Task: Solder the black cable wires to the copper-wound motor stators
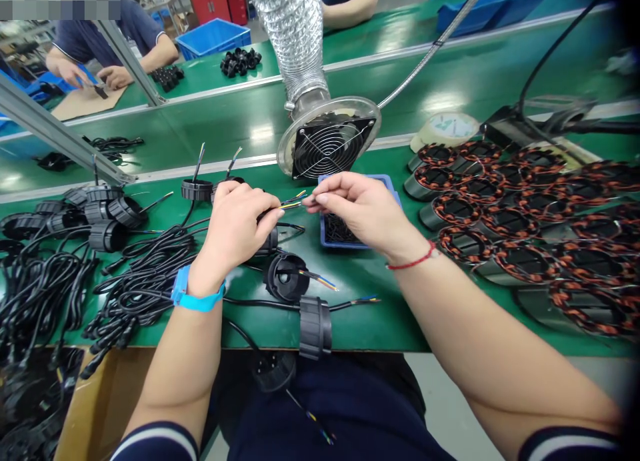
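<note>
My left hand (240, 214) is closed around the end of a black cable, and its thin coloured wires (291, 203) stick out to the right past the thumb. At the tips of these wires, my right hand (363, 211) pinches thumb and forefinger together; what lies between them is too small to make out. Just under the right hand stands a blue bin (350, 245) holding small black pieces (339, 229). Nearer to me lie a black threaded ring (315, 328) with a cable through it and a black round cap (286, 278) with bare wire ends.
Coiled black cables (145, 281) and black rings (103, 211) cover the left side. Rows of copper-wound stators (515, 211) fill the right. A fan hood (327, 148) on a foil duct hangs ahead. Across the bench, a co-worker's hands (115, 76) handle a small part.
</note>
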`<state>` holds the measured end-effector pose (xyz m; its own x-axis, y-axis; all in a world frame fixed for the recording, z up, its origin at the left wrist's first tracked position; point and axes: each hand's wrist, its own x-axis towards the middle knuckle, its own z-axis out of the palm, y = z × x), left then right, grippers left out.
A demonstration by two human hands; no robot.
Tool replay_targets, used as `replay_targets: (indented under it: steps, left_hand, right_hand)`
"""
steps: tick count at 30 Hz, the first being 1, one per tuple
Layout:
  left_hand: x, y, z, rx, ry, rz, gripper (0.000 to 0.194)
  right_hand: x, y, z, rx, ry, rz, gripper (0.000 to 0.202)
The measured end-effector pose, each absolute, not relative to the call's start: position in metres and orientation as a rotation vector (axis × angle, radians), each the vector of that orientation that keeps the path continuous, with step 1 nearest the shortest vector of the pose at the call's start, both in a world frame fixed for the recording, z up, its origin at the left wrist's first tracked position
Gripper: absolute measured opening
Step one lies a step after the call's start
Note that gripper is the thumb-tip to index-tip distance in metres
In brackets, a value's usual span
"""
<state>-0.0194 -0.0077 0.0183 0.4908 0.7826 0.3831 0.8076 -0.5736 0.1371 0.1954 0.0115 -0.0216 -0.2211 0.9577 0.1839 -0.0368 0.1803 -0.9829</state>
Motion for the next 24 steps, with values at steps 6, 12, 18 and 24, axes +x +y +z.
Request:
replay_targets:
  steps: [6,12,18,24]
  left_hand:
    - [-0.018,-0.008,0.019,-2.660,-1.413,-0.632,0.019]
    - [-0.018,-0.008,0.019,-2.665,-1.450,-0.620,0.021]
    - [-0.017,-0.009,0.020,-2.665,-1.449,-0.622,0.022]
    - [-0.018,-0.010,0.020,-2.664,-1.418,-0.618,0.020]
  right_hand:
    - [0.171,-0.004,-0.020,-0.830,-1.323,1.173,0.023]
    - [0.170,-0.006,-0.017,-0.895,-1.309,1.149,0.030]
    - [0.169,-0.004,-0.022,-0.910,-1.354,1.092,0.030]
    - [0.165,-0.004,-0.028,-0.961,-1.411,1.031,0.034]
